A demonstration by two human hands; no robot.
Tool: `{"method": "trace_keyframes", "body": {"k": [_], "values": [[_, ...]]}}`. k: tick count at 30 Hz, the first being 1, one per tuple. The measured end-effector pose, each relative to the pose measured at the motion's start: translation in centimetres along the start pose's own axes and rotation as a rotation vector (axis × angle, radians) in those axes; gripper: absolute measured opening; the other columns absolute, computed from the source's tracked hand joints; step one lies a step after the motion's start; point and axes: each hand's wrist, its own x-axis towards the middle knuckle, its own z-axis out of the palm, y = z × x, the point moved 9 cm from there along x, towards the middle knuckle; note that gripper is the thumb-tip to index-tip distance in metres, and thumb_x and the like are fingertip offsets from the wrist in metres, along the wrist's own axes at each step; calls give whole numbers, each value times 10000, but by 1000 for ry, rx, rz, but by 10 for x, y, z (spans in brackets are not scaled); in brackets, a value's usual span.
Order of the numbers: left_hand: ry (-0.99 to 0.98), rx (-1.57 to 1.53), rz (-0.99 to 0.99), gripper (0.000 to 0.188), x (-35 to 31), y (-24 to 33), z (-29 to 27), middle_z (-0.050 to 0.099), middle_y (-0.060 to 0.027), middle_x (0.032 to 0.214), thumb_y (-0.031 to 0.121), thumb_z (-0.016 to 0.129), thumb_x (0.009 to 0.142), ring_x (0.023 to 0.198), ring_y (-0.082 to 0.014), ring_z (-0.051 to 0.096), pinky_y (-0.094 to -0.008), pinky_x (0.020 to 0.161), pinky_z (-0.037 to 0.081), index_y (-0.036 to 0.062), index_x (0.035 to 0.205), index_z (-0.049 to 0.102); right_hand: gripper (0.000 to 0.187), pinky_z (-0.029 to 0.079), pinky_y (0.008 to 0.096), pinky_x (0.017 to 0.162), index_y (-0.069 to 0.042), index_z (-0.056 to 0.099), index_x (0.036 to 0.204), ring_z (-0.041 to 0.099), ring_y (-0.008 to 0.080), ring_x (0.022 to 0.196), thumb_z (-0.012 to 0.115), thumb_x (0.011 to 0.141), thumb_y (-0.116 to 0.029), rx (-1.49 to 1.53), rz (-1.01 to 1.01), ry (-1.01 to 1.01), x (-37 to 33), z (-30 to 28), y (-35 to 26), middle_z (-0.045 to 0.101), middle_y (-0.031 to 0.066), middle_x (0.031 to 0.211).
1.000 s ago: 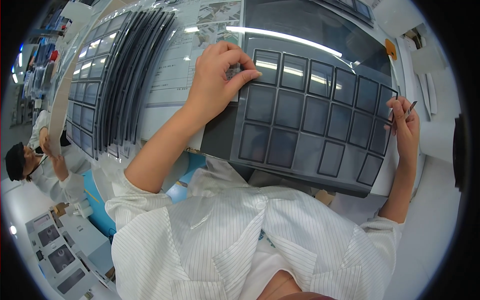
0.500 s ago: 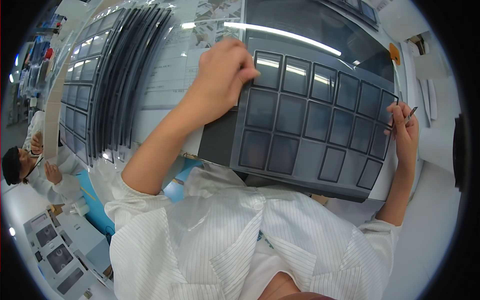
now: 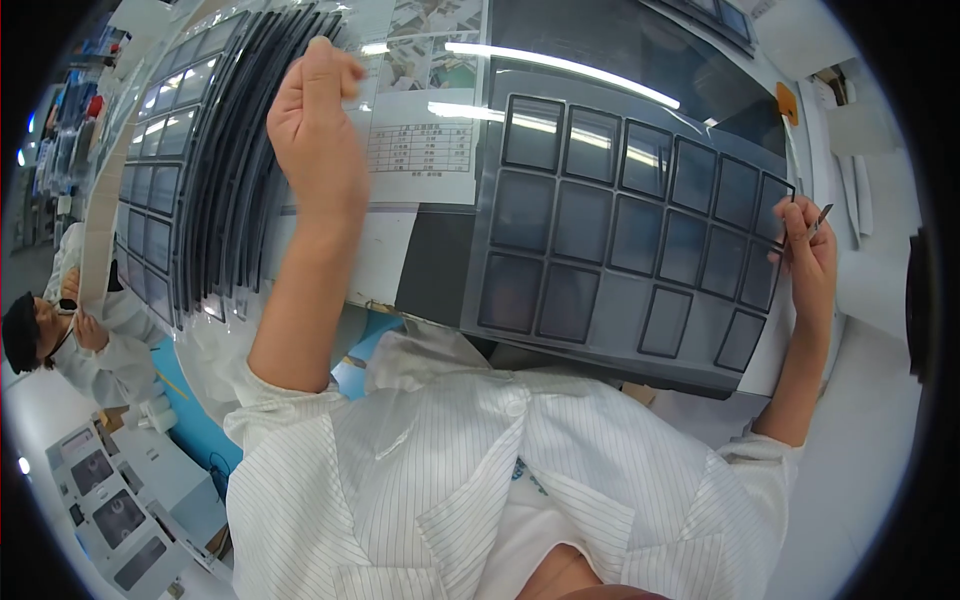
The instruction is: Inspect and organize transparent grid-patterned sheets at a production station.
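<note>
A clear sheet [image 3: 620, 325] carries rows of black-framed rectangular panels and lies on a dark board [image 3: 440, 265] in front of me. My left hand [image 3: 320, 130] is raised to the left of it, close to a stack of similar sheets [image 3: 225, 160]. Its fingers are curled together, somewhat blurred, and whatever they may hold is hidden. At the sheet's right edge is my right hand [image 3: 808, 245], its fingertips beside a framed panel. Closed in that hand is a slim pointed metal tool [image 3: 821, 218], its tip sticking out past the fingers.
A printed paper [image 3: 425, 150] with photos and a table lies under clear plastic between the stack and the sheet. An orange tag [image 3: 789, 106] is at the far right. On the left a person [image 3: 75, 325] in a pale coat works near white equipment [image 3: 120, 505].
My left hand has left the sheet's upper-left corner and swung left toward the stack, uncovering the printed paper. My right hand stays nearly still. The other person's hands have come closer together.
</note>
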Motion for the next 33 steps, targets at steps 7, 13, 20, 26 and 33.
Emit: {"method": "trace_keyframes", "body": {"k": [7,13,20,26,33], "values": [[-146,396,118,301,-8,-1,23,587,-67,1013,246,627,877,943,-166,545,-302,843,426,8,1055,582,288,288,140,436,-105,591,906,377,-11,477,501,948,-375,36,-92,16,-4,-3,-10,422,-78,585],[-517,502,303,403,-33,6,66,600,-98,824,387,497,931,834,-257,536,-300,779,412,12,883,636,282,255,153,424,-99,575,892,401,-7,468,482,959,-357,87,-214,30,-9,-7,-24,445,-72,563],[-632,559,-133,345,-61,-7,75,537,-50,621,285,570,909,574,-112,459,-253,533,377,-1,719,548,299,267,150,425,-85,572,873,403,-3,463,483,959,-358,124,-180,57,-14,-8,-29,443,-66,545],[-596,185,-686,348,-83,-12,69,569,-30,541,304,537,932,463,-65,529,-180,432,362,25,724,543,320,294,159,377,-80,547,776,377,10,401,512,944,-350,180,83,-71,-16,2,-7,419,-56,516],[-536,245,-827,361,-108,-15,52,541,-26,511,306,540,930,458,-76,562,-177,393,359,21,707,535,332,285,165,347,-80,532,759,435,25,380,517,939,-358,108,204,-217,-21,17,5,438,-48,506]]}}
